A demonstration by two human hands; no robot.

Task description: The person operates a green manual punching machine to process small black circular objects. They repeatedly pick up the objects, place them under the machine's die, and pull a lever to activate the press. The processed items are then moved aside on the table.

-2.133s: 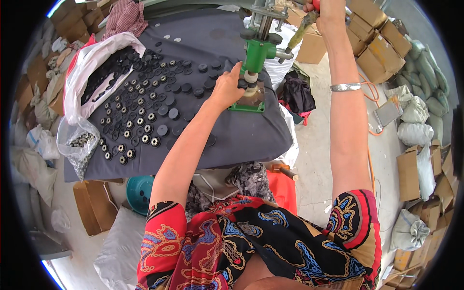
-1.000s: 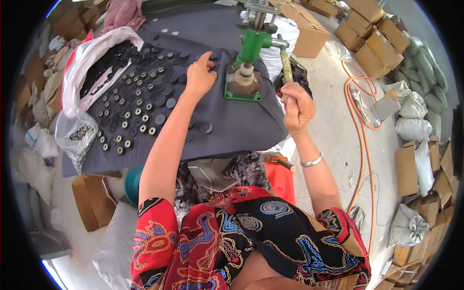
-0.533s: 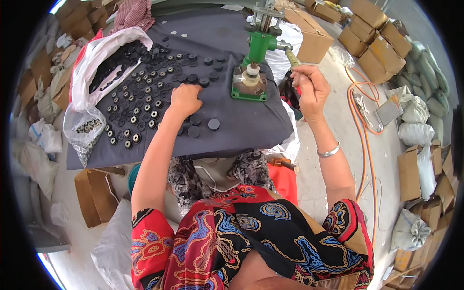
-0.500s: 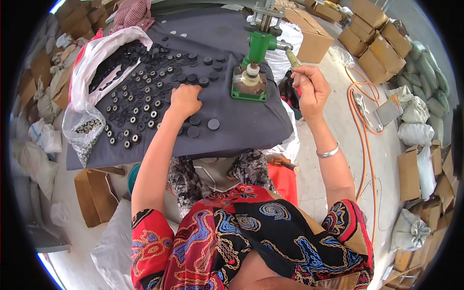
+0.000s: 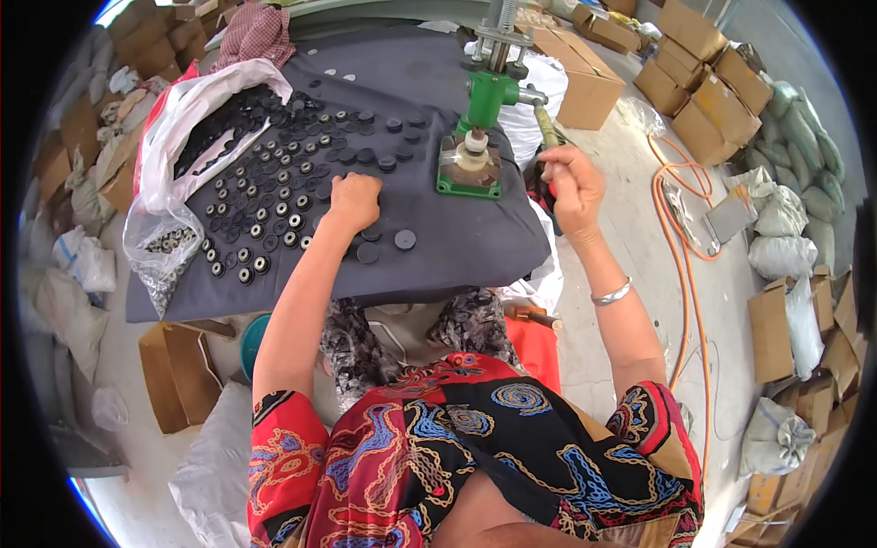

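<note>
Fingers of the right hand curl around the lever of the green press; those of the left hand fold among black discs left of it, any grip hidden. That hand has left the press, suggesting a pause between pressings. Dark cloth lies beneath; cardboard boxes stack beyond.
</note>
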